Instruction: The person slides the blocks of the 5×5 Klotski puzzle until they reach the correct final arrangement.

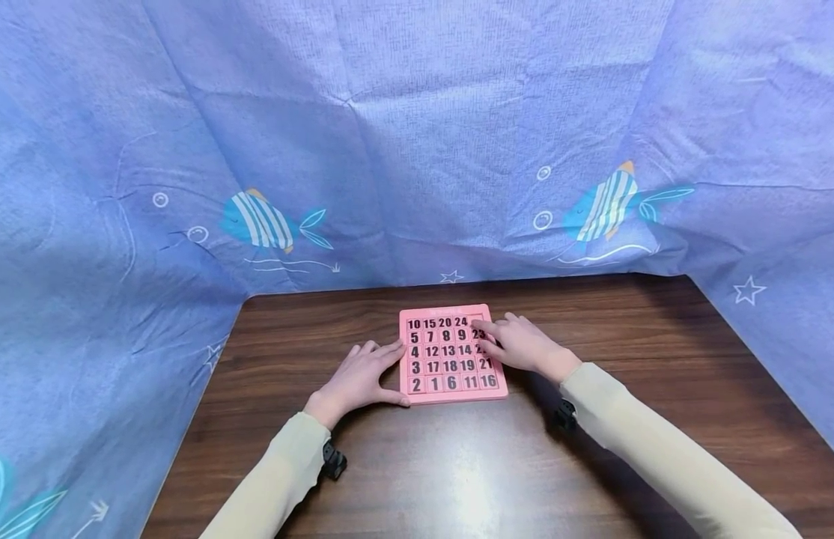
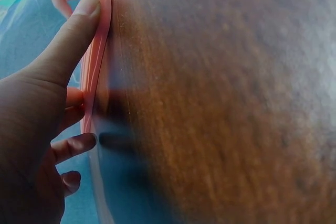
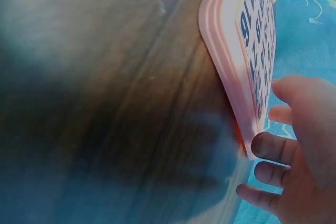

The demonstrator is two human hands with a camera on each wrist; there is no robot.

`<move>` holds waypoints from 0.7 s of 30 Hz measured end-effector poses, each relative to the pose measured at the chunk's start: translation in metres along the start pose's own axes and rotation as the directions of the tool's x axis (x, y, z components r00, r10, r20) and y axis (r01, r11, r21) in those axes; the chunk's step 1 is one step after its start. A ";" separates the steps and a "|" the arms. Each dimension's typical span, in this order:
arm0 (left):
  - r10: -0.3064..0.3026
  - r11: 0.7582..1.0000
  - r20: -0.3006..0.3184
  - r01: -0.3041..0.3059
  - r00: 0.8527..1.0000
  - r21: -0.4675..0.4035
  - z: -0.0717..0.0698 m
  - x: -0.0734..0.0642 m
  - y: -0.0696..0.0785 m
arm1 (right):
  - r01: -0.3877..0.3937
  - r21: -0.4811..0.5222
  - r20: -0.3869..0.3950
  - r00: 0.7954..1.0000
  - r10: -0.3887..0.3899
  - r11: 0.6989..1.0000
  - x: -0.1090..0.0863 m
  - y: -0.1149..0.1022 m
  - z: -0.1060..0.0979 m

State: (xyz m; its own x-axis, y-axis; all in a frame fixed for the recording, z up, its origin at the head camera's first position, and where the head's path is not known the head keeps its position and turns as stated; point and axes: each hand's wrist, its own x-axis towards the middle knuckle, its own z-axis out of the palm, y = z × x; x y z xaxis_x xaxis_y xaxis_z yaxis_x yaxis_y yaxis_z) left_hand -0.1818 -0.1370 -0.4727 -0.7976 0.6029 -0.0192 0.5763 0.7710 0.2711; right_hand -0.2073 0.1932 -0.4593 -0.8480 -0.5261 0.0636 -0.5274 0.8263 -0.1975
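Note:
A pink sliding number puzzle lies flat on the table, its square tiles bearing black numbers. Top row reads 10, 15, 20, 24; a fingertip partly covers the corner cell beyond. My left hand holds the frame's near-left corner, thumb along the near edge and fingers against the left side. In the left wrist view, the thumb presses the pink rim. My right hand reaches over the right edge with its index finger extended at the upper right cell. Its thumb is over the right column, partly hiding 22.
The brown wooden table extends around the puzzle. A blue cloth printed with fish hangs behind and at both sides. Dark wrist devices sit under the pale sleeves.

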 end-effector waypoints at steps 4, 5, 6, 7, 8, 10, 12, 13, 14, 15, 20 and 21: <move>0.005 1.000 0.003 -0.005 1.000 0.004 0.001 0.000 0.001 | -0.007 -0.004 0.047 0.999 0.007 1.000 0.006 -0.002 0.002; 0.006 1.000 0.001 -0.006 1.000 0.003 0.001 0.000 0.002 | -0.006 -0.008 0.056 0.998 0.007 1.000 0.007 -0.002 0.002; 0.008 1.000 -0.001 -0.008 1.000 0.005 0.002 0.000 0.002 | -0.005 -0.021 0.062 0.998 0.006 1.000 0.008 -0.003 0.003; 0.009 1.000 -0.005 -0.009 1.000 0.007 0.002 0.000 0.002 | -0.003 -0.027 0.065 0.998 0.005 1.000 0.009 -0.003 0.003; 0.010 1.000 -0.009 -0.010 1.000 0.008 0.003 0.000 0.002 | -0.005 -0.034 0.068 0.998 0.007 0.999 0.009 -0.003 0.003; 0.014 1.000 -0.015 -0.014 1.000 0.010 0.003 0.001 0.001 | -0.012 -0.041 0.067 0.998 0.015 0.999 0.008 -0.001 0.002; 0.015 1.000 -0.016 -0.015 1.000 0.012 0.004 0.001 0.001 | -0.018 -0.038 0.063 0.998 0.020 0.999 0.006 0.001 0.000; 0.013 1.000 -0.014 -0.013 1.000 0.013 0.004 0.001 0.000 | -0.021 -0.034 0.060 0.998 0.023 0.999 0.004 0.002 -0.001; 0.011 1.000 -0.012 -0.010 1.000 0.014 0.003 0.001 0.000 | -0.022 -0.033 0.056 0.998 0.023 0.999 0.003 0.004 -0.002; 0.006 1.000 -0.008 -0.006 1.000 0.013 0.003 0.001 0.000 | -0.022 -0.031 0.052 0.998 0.024 0.999 0.001 0.006 -0.003; -0.001 1.000 0.004 0.001 1.000 0.017 0.001 0.001 -0.001 | -0.026 -0.033 0.054 0.998 0.028 0.999 -0.004 0.015 -0.005; -0.002 1.000 0.005 0.002 1.000 0.019 0.001 0.000 -0.001 | -0.026 -0.035 0.054 0.998 0.028 0.999 -0.004 0.016 -0.005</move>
State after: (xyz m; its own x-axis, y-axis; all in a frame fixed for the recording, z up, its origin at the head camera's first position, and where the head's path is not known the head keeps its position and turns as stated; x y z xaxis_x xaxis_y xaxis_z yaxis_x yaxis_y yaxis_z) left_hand -0.1827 -0.1374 -0.4737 -0.7976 0.6026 -0.0248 0.5782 0.7758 0.2526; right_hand -0.2124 0.2098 -0.4582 -0.8583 -0.5131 0.0052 -0.5068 0.8461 -0.1648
